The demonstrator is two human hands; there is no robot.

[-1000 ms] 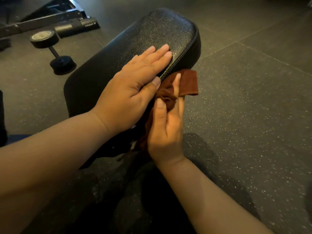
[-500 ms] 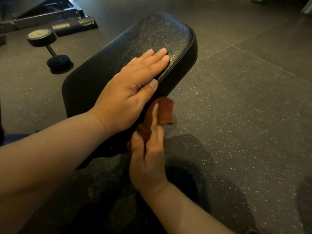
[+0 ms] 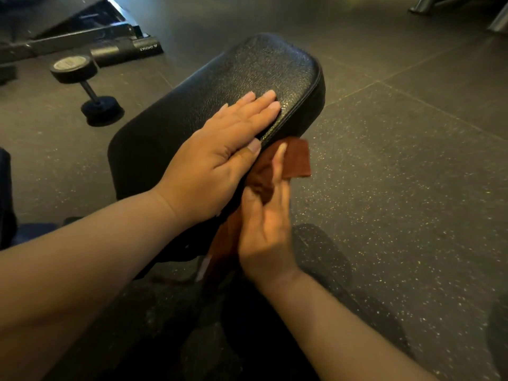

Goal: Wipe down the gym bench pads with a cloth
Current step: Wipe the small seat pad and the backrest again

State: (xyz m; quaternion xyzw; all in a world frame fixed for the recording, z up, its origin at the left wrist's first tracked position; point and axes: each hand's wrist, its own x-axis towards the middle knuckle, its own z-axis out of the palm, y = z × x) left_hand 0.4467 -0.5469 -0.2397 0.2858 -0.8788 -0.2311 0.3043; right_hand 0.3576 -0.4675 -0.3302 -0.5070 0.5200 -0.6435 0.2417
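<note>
Dark speckled rubber flooring (image 3: 398,202) is filling the whole scene, with a dumbbell (image 3: 88,88) lying off to the far left beside a black metal frame (image 3: 82,34), and right in the middle the black bench pad (image 3: 247,78) is stretching away from the person. The left hand (image 3: 220,163) is lying flat on top of the pad, fingers straight and close together, palm down, thumb running along the stitched seam at the near edge, and it is holding nothing, simply steadying the pad. The right hand (image 3: 265,232) is working just below it, and the rust-brown cloth (image 3: 298,158) is sitting against the pad's side face, one flat corner poking out past the fingertips and a loose tail hanging down under the wrist. Those right fingers are reaching long up the fabric while thumb and forefinger are nipping a bunched fold between them, pressing it to the side. As for progress, the job is looking mid-stream: the side edge is getting the attention at this moment, the textured top is showing a sheen but I cannot tell whether that is wiping or just the light, and the far end, the opposite side and any other pads are looking like work left to do
</note>
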